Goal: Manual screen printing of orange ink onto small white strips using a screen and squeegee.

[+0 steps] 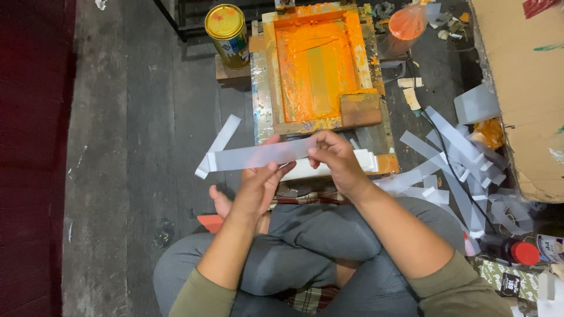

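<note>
Person sat cross-legged; left hand (258,182) & right hand (332,155) each pinched a translucent plastic strip (258,155), held level above lap, in front of orange-inked screen frame (314,64). Strip looked light, floppy, slick; best gripped near ends

Cut off, covered or blurred in the head view

The cardboard box (523,88) runs off the top and right edges, so its full shape is lost. The left hand (258,185) sits partly behind the translucent strip (258,155), and its fingers (267,144) show only as a blur through the film. The strip's far end blurs into a white strip (218,144) on the floor. The orange lid (406,22) is smeared by motion blur. The bottle with a red cap (520,252) lies half buried under strips.
</note>
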